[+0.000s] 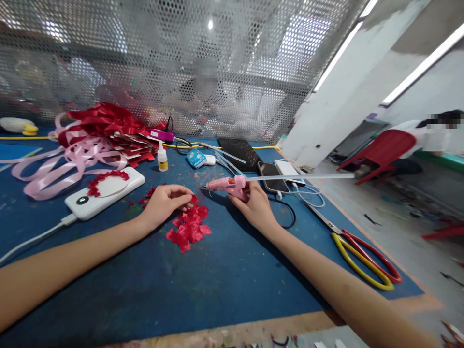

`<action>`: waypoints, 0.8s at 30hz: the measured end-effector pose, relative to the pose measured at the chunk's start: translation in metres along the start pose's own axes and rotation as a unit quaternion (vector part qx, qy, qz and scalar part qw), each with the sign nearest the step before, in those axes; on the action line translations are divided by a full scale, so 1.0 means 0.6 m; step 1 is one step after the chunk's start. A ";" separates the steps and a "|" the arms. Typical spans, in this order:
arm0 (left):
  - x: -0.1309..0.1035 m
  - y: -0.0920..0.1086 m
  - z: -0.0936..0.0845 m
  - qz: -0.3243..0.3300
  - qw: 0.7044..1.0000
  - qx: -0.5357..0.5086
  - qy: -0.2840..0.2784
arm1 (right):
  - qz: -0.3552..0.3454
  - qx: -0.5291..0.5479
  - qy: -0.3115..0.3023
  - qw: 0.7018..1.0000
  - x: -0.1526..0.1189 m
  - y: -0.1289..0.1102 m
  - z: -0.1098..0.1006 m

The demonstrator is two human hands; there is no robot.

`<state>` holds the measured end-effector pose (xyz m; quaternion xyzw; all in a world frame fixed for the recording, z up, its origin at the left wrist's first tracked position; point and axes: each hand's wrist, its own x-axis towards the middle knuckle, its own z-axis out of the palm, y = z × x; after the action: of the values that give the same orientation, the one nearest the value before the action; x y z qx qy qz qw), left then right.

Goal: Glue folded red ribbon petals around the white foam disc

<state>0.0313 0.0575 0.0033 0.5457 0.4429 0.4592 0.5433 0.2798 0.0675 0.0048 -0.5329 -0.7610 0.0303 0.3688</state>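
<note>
My right hand (255, 205) is wrapped round the grip of a pink hot glue gun (223, 184). Its nozzle points left, and a long translucent glue stick (304, 177) sticks out of the back. My left hand (168, 202) is closed in a pinch, with a red fabric petal (195, 198) at its fingertips. Just below those fingers lies a loose pile of red petals (190, 229) on the blue table. Left of my left hand, a white disc (113, 185) partly edged with red petals rests on a white power bank (132, 179).
Large scissors (340, 234) with red and yellow handles lie at the right. Behind are a glue bottle (162, 158), a blue packet (196, 158), a phone (272, 177), cables, red ribbons (105, 123) and pink ribbons (68, 162). A metal mesh (155, 72) borders the table's back; a person sits far right.
</note>
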 end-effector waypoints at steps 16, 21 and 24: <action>-0.016 0.008 0.007 0.054 0.998 0.026 0.020 | 0.001 0.031 0.111 0.993 -0.028 -0.051 -0.029; -0.044 0.013 0.028 0.097 0.992 0.072 -0.024 | -0.095 0.090 -0.005 0.991 -0.044 -0.074 -0.031; -0.053 0.011 0.036 0.099 0.987 0.099 -0.072 | -0.108 0.132 -0.089 0.981 -0.048 -0.081 -0.024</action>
<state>0.0465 0.0221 0.0093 0.6698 0.3897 0.4241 0.4687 0.2547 0.0176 0.0216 -0.3896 -0.8331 0.1380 0.3675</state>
